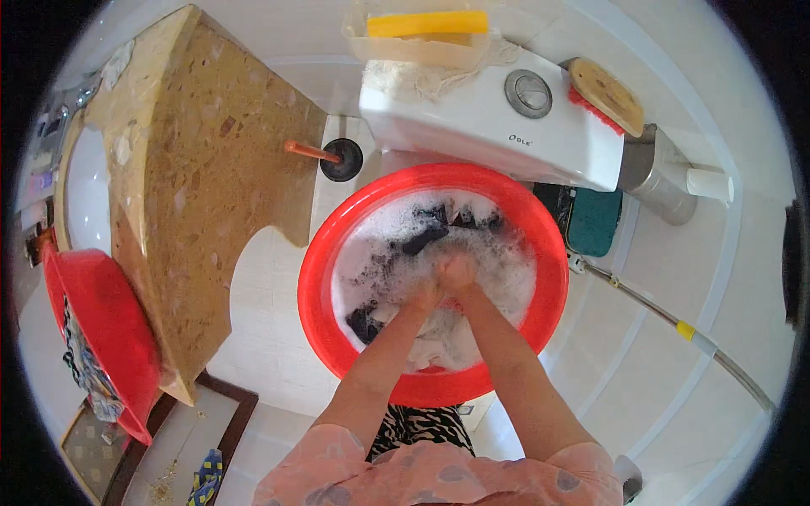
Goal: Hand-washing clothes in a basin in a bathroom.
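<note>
A large red basin (316, 253) full of foamy water stands in front of me. Dark wet clothes (428, 236) poke through the suds near its far side, with another dark cloth (363, 324) at the left. A pale cloth (426, 352) lies at the near side. Both of my arms reach down into the middle of the basin. My left hand (429, 292) and my right hand (458, 271) are close together in the foam among the clothes. Suds cover their fingers, so what they grip, if anything, is hidden.
Beyond the basin is a white toilet tank (481, 105) with a wooden brush (606, 94) on it. A plunger (341, 160) stands beside a stone counter (228, 143). A mop handle (650, 308) slants along the right. Another red basin (110, 320) holds clothes at the left.
</note>
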Available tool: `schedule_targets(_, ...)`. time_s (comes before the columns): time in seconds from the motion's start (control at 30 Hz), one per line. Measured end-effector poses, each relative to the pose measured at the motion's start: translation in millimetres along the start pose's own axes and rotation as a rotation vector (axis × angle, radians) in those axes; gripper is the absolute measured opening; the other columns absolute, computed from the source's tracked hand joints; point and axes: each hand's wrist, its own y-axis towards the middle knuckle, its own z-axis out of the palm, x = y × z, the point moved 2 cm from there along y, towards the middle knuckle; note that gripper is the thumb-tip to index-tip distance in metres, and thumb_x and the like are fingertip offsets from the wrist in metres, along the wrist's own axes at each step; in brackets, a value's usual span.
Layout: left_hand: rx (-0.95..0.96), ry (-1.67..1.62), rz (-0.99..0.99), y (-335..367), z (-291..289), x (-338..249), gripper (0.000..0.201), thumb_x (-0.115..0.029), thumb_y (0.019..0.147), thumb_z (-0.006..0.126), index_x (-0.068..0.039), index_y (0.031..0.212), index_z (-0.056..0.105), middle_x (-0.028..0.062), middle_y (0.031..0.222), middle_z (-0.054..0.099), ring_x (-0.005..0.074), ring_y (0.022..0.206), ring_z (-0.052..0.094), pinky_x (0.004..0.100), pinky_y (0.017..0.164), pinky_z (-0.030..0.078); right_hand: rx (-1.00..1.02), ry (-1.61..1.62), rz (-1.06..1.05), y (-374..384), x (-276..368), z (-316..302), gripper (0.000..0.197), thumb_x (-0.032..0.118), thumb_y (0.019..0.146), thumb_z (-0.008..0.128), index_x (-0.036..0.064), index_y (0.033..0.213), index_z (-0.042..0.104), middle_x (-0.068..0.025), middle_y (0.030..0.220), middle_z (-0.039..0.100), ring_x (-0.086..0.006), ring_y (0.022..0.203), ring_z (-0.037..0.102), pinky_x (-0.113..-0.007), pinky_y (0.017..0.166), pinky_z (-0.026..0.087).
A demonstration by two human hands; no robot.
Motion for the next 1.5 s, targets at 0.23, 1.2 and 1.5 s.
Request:
schedule_targets(0.23, -0.185, -0.132, 0.229, -87, -138, -94, 0.053, -0.019, 0.072, 0.069, -0.012, 0.123, 0.054, 0.0189, 0.114, 0.056, 0.0379, 0.108, 0.054, 0.0457, 0.096, 0.043, -0.227, -0.28, -0.095, 9, -47, -97, 0.031, 0.032, 0.09, 0.05, 0.007, 0.082, 0.065, -0.0194, 0.085, 0.065, -0.0376, 0.078, 0.063, -0.05, 0.072, 0.051)
schedule_targets(1.2, -0.021, -0.077, 0.015, -24, -85, -24, 0.052, -0.022, 0.079, 0.061, -0.013, 0.128, 0.049, 0.0197, 0.127, 0.044, 0.0376, 0.116, 0.044, 0.0541, 0.096, 0.035, 0.216, -0.091, -0.348, -9, -46, -46, 0.051, 0.046, 0.076, 0.063, 0.0096, 0.112, 0.06, -0.018, 0.114, 0.058, -0.0381, 0.11, 0.051, -0.05, 0.094, 0.039)
schedule_targets(1.5, -0.389, -0.139, 0.22, -127, -193, -43, 0.031, 0.0, 0.073, 0.06, -0.009, 0.103, 0.057, 0.016, 0.108, 0.055, 0.0366, 0.101, 0.055, 0.0446, 0.086, 0.047, 0.073, -0.22, -0.321, -46, -21, -124, 0.02, 0.025, 0.084, 0.057, 0.0077, 0.093, 0.06, -0.0135, 0.089, 0.061, -0.0324, 0.094, 0.057, -0.046, 0.079, 0.042)
